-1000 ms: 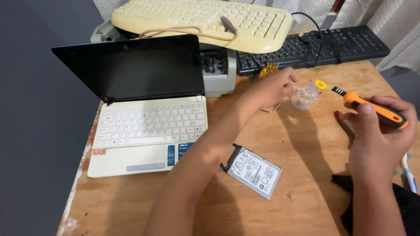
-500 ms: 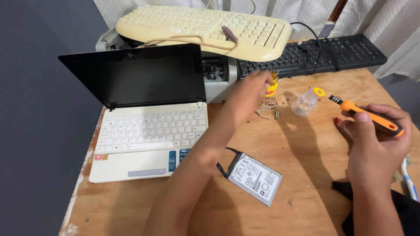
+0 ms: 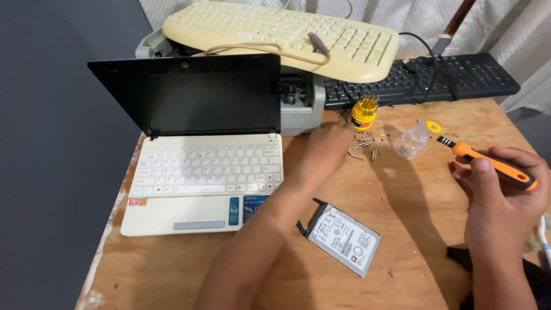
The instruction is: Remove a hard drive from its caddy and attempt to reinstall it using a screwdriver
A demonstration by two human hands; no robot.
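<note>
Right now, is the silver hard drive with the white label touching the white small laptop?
Apart. The head view shows the silver hard drive lying on the wooden table, with a strip of bare wood between it and the white laptop.

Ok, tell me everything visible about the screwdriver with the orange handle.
The screwdriver has an orange handle that looks like plastic, a black ribbed collar at the front and a short dark tip. It lies nearly level, tip pointing up-left toward the clear plastic cap. The right hand holds it above the wooden table, fingers wrapped over the handle's rear half. Nothing else touches it.
</note>
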